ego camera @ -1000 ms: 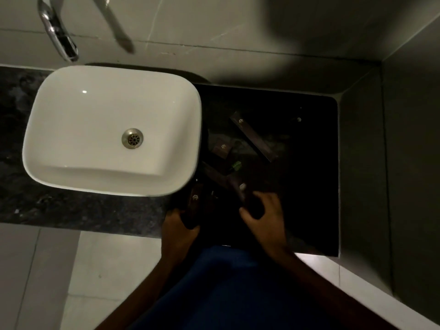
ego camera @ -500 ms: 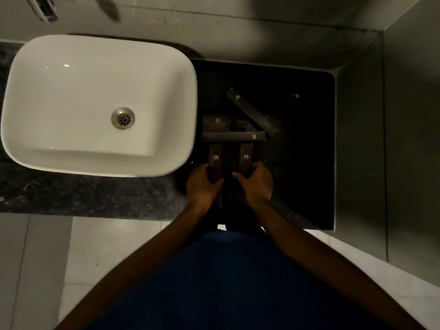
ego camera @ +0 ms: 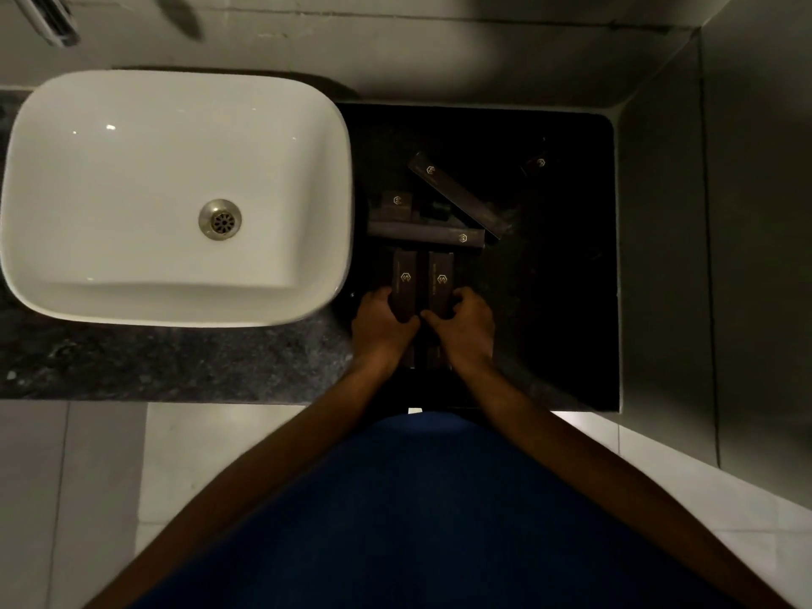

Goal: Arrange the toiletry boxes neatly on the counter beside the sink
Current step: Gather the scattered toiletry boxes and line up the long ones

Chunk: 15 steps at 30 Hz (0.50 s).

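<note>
Several dark brown toiletry boxes with gold logos lie on the black counter (ego camera: 549,301) right of the white sink (ego camera: 175,195). Two long boxes stand side by side, pointing away from me: the left box (ego camera: 404,279) under my left hand (ego camera: 382,329), the right box (ego camera: 440,279) under my right hand (ego camera: 463,329). Both hands grip the boxes' near ends. A long box (ego camera: 426,236) lies crosswise just beyond them. Another long box (ego camera: 459,195) lies diagonally behind it. A small box (ego camera: 396,204) sits by the sink, and one more (ego camera: 538,164) lies far right.
A small dark green item (ego camera: 439,208) lies between the boxes. A chrome tap (ego camera: 48,15) hangs at the top left. Grey tiled walls (ego camera: 703,257) close the counter at the back and right. Speckled grey counter (ego camera: 175,358) runs in front of the sink.
One second ago the boxes lay scattered and my hands were gathering them near the front edge. Now two long boxes stand parallel under my hands, with a third laid crosswise beyond them.
</note>
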### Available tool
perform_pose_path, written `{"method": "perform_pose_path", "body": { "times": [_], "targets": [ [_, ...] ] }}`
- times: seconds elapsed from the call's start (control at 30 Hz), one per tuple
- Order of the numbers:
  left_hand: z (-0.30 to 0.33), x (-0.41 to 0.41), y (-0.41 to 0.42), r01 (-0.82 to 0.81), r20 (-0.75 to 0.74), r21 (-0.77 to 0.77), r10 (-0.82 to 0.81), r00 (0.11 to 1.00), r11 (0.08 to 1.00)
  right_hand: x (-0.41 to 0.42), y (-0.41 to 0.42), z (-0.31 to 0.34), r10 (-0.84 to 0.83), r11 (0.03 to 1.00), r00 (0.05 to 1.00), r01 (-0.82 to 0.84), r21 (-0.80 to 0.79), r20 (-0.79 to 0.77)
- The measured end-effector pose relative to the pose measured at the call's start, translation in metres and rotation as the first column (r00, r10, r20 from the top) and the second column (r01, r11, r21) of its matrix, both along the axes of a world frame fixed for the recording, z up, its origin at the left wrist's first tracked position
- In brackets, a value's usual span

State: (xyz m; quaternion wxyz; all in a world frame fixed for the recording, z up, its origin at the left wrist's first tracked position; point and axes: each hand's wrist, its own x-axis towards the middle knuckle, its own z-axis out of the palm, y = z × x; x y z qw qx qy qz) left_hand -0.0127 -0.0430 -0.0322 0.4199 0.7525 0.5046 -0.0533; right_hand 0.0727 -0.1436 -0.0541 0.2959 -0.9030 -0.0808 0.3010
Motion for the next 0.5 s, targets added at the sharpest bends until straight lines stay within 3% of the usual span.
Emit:
{"method": "perform_pose_path", "body": {
  "times": [0.4, 0.5],
  "targets": [
    [0.001, 0.002, 0.001, -0.019, -0.012, 0.018, 0.019, 1.000, 1.000, 0.004, -0.002, -0.002, -0.006, 1.000, 1.000, 0.007, 0.029, -0.014],
    [0.012, 0.007, 0.004, -0.095, -0.030, 0.028, 0.096, 0.995, 0.995, 0.010, -0.009, 0.006, -0.123, 0.990, 0.992, 0.123, 0.065, -0.004]
  ]
}}
